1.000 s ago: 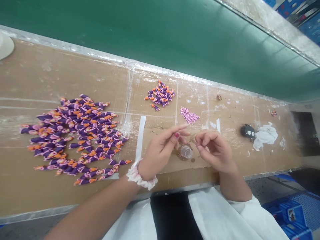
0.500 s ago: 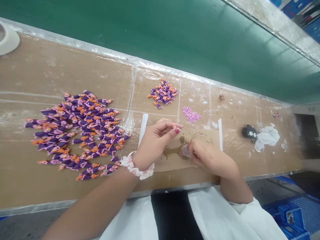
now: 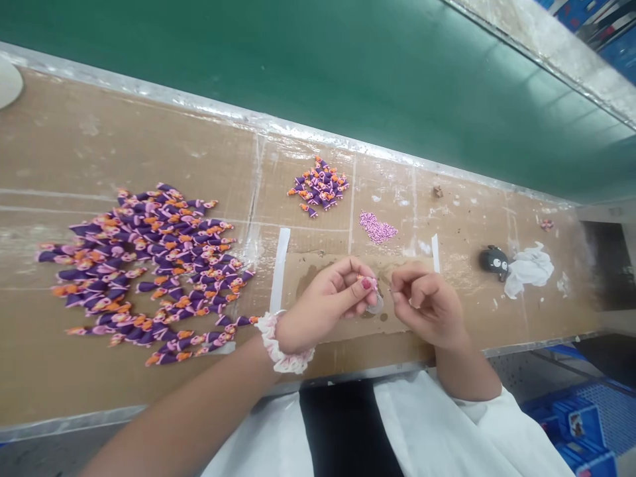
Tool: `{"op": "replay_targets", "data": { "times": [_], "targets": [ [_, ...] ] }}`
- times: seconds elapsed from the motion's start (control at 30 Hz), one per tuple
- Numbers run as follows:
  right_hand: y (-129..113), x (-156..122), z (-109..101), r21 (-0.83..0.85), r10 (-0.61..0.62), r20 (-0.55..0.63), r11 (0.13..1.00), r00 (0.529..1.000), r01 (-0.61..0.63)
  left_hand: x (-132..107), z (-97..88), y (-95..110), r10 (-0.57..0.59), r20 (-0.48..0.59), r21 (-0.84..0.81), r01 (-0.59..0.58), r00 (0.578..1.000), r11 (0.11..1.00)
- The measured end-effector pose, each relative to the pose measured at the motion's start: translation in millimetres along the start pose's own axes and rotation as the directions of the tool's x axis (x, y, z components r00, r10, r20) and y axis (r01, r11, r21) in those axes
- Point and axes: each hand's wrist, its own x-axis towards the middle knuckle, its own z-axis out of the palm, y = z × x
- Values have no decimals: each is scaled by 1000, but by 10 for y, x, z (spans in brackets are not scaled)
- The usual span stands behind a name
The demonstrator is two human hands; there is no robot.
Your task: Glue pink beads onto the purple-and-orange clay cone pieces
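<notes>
My left hand (image 3: pixel 328 298), in a white scrunchie at the wrist, pinches a small figurine (image 3: pixel 370 282) between thumb and forefinger. Only a bit of pink and orange shows past the fingertips. My right hand (image 3: pixel 430 305) is just to the right of it, thumb and fingers pinched together; whatever is between them is too small to make out. Partly behind the left fingertips, a small clear dish (image 3: pixel 376 305) rests on a stained cardboard sheet (image 3: pixel 342 331). Beyond the hands lies a patch of tiny pink-and-white pieces (image 3: pixel 377 228).
A large spread of purple figurines with orange hair (image 3: pixel 186 250) covers the left side. A smaller cluster (image 3: pixel 320 184) lies farther back. White tape strips (image 3: pixel 280 268) flank the sheet. To the right are a black round object with eyes (image 3: pixel 493 260) and a crumpled white tissue (image 3: pixel 529 270).
My right hand has lifted away from the clear dish and shifted right and up. My left hand has moved right and down with the figurine, close to the right fingertips.
</notes>
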Motion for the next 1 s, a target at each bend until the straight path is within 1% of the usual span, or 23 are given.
{"op": "replay_targets", "data": {
  "times": [0.07, 0.13, 0.3, 0.43, 0.53, 0.7, 0.87, 1.0],
  "targets": [
    [5, -13, 23, 2, -11, -17, 1000, 1000, 11, -10, 15, -20, -25, 25, -17, 26, 999, 1000],
    [9, -19, 37, -7, -20, -1, 1000, 1000, 20, -13, 23, -36, -31, 39, -22, 32, 999, 999],
    [-4, -4, 46, -8, -29, 25, 1000, 999, 29, -13, 23, -70, -25, 61, -12, 26, 998, 1000],
    [-22, 2, 44, -40, -37, 41, 998, 998, 39, -17, 18, -82, -22, 73, -1, 22, 997, 1000],
    [-26, -6, 43, -54, -47, 58, 997, 997, 50, -14, 11, -75, -13, 92, 18, 12, 996, 1000],
    [-19, -18, 53, -94, -84, 93, 991, 992, 92, 0, -2, -34, 7, 76, 94, -14, 997, 995],
    [-39, -27, 59, -151, -99, 126, 982, 987, 118, -17, -12, -12, -61, 89, 104, 52, 994, 993],
    [-68, -8, 50, -183, -98, 156, 975, 983, 126, -16, -36, -26, -78, 96, 94, 69, 992, 993]
  ]
}}
